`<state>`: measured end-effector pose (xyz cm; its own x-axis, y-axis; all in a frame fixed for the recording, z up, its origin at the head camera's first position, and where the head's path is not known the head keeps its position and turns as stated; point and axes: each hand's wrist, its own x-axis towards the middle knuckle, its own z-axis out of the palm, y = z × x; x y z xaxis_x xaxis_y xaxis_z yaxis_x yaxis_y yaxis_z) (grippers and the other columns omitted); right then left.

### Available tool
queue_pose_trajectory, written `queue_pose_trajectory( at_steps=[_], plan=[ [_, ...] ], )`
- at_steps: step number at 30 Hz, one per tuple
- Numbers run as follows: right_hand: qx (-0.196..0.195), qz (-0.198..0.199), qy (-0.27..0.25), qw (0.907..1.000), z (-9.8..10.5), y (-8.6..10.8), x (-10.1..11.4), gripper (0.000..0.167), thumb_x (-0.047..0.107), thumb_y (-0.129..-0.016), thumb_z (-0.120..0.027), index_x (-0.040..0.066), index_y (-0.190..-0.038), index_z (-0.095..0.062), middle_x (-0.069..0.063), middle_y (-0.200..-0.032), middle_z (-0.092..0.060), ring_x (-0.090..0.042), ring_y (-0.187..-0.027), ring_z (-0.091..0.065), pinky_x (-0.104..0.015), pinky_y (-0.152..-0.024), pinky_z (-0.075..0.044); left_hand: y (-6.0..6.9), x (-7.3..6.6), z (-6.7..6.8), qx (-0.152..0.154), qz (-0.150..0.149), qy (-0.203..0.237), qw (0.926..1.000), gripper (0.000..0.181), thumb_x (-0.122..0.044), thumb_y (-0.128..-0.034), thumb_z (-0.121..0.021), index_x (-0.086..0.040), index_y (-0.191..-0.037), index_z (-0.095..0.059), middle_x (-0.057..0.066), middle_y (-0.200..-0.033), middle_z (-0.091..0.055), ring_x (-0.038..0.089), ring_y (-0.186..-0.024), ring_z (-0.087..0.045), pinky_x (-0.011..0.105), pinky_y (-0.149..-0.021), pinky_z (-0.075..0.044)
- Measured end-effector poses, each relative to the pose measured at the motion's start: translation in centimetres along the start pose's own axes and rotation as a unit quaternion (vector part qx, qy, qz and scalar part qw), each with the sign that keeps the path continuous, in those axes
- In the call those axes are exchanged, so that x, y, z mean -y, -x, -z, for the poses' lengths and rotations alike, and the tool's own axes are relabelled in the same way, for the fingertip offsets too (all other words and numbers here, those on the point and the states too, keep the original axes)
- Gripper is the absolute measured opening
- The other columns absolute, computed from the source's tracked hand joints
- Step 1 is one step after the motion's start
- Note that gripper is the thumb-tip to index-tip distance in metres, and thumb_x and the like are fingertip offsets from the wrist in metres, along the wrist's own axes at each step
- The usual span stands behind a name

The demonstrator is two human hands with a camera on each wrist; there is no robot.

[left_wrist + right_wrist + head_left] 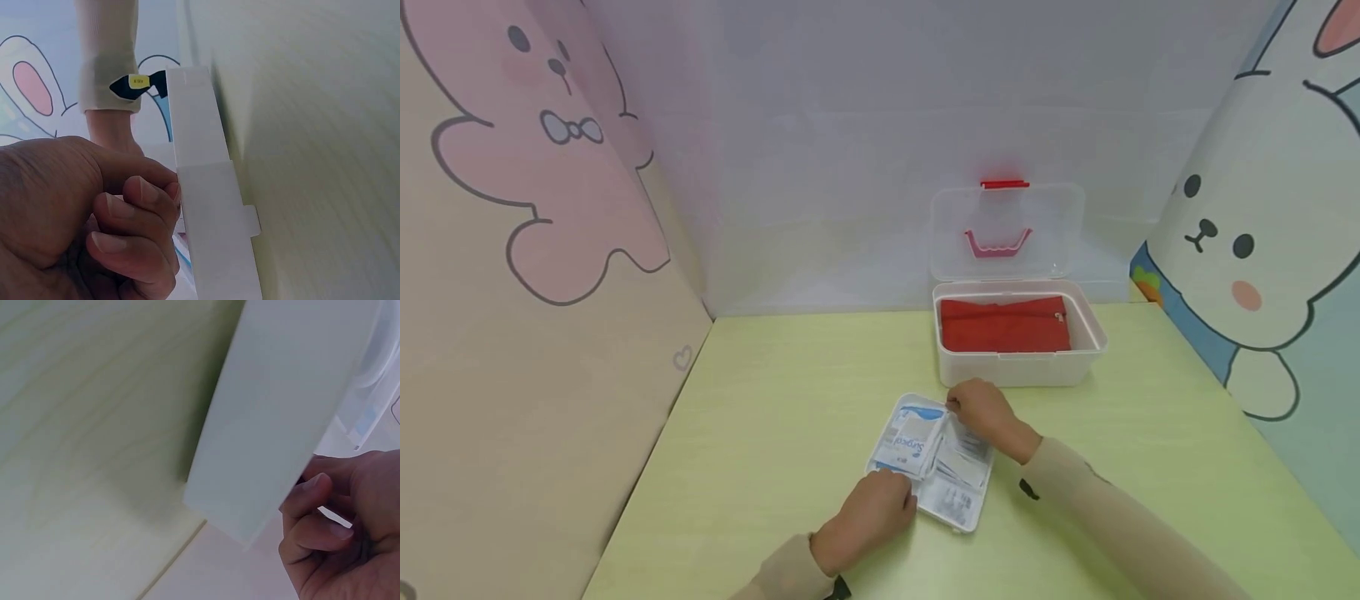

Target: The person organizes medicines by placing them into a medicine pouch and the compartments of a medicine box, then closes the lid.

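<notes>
A shallow white plastic case [966,517] lies slanted on the table, holding several flat packets. On its left side sits a stack topped by a white-and-blue packet printed "Surgicol" [904,442]; paler packets [962,467] lie to the right. My left hand [868,517] pinches at the near edge of the blue-and-white packet, fingers curled. My right hand [985,412] pinches at that packet's far right corner. In both wrist views the case's outer wall [203,162] partly hides the fingertips, with the curled fingers [306,537] of my right hand beside the rim.
Behind the case stands a clear-white storage box [1022,367] with a red zipped pouch [1003,327] inside. Its lid [1052,233], with a red handle and latch, leans raised against the back wall. Printed cartoon panels border the table [775,400] left and right.
</notes>
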<state>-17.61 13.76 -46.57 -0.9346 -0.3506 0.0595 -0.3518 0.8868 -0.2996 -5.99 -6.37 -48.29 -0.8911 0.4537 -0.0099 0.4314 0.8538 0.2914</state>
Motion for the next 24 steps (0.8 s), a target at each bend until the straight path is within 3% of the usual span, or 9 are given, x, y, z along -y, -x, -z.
queue_pose_trajectory(
  at_steps=[13, 24],
  plan=[
    [-0.006, 0.004, 0.004, 1.0, -0.8, -1.0, 1.1, 0.007, 0.012, -0.088, -0.071, 0.011, -0.089, -0.078, -0.002, -0.083, -0.072, -0.016, -0.073, -0.059, -0.036, -0.072, -0.054, 0.4, -1.6, -0.6, -0.016, -0.027, -0.032, 0.999, 0.036, -0.02, -0.0885, -0.064, -0.014, -0.056, -0.049, -0.004, -0.051, -0.044, 0.009, -0.046, -0.035, 0.025, -0.044, -0.028],
    [-0.022, 0.029, 0.005, 0.9993, -1.3, -1.2, 1.6, 0.007, 0.012, -0.087, -0.072, 0.012, -0.089, -0.079, -0.001, -0.082, -0.072, -0.015, -0.073, -0.059, -0.033, -0.07, -0.053, 0.4, -2.7, -0.9, -0.014, -0.026, -0.045, 0.9985, 0.032, -0.023, -0.0901, -0.063, -0.012, -0.06, -0.057, -0.001, -0.054, -0.05, 0.011, -0.048, -0.041, 0.026, -0.045, -0.032]
  ],
)
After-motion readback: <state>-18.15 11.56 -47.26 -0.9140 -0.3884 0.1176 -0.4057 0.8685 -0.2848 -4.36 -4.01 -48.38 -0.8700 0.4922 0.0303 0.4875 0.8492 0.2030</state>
